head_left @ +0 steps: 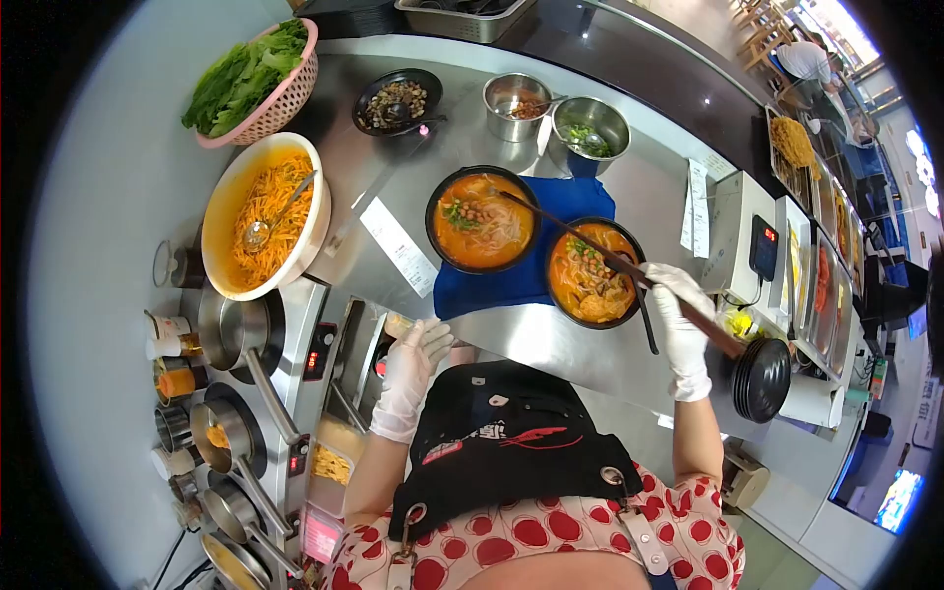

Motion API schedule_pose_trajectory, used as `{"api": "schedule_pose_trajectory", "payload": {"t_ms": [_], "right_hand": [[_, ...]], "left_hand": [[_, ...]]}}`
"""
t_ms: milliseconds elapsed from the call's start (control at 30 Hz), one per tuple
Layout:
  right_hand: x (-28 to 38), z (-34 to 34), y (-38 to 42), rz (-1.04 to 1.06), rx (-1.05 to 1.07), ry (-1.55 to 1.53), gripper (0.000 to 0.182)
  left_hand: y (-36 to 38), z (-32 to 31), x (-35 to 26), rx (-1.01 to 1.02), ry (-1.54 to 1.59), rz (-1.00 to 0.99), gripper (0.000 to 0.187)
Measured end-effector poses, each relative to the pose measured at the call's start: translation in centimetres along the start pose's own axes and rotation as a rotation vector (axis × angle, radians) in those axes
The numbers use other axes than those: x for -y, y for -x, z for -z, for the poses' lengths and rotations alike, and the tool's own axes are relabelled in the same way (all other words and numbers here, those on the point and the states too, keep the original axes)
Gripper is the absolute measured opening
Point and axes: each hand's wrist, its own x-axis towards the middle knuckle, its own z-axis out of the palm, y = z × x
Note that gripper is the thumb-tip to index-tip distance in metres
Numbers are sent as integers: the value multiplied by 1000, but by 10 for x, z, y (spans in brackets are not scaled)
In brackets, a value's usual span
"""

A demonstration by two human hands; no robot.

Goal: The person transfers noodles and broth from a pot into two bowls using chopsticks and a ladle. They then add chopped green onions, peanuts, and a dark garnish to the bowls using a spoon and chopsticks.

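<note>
My right hand, in a white glove, grips long dark wooden chopsticks. Their tips reach into the left black bowl of noodle soup, which has peanuts and chopped greens on top. Below the chopsticks, a second black bowl holds orange soup with greens, peanuts and a fried-looking piece. A black spoon handle leans out of it beside my right hand. Both bowls stand on a blue cloth. Also gloved, my left hand is empty with fingers extended, near the counter's front edge.
Paper slips lie on the steel counter. Behind the bowls stand two steel pots and a black dish. A shredded-carrot basin, a lettuce basket and saucepans are left; stacked black plates are right.
</note>
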Motion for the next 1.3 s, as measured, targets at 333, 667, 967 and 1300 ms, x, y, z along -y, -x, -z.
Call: {"api": "schedule_pose_trajectory", "payload": {"t_ms": [333, 667, 967, 1300], "right_hand": [[-9, -34, -6, -23, 93, 147, 15], [3, -10, 12, -57, 56, 162, 16], [12, -6, 7, -8, 30, 112, 13], [-28, -14, -21, -189, -152, -522, 36]], "left_hand": [[-2, 23, -7, -68, 85, -6, 41], [-8, 19, -11, -68, 47, -6, 40], [-3, 14, -1, -50, 28, -52, 42], [40, 40, 40, -109, 199, -39, 42]]}}
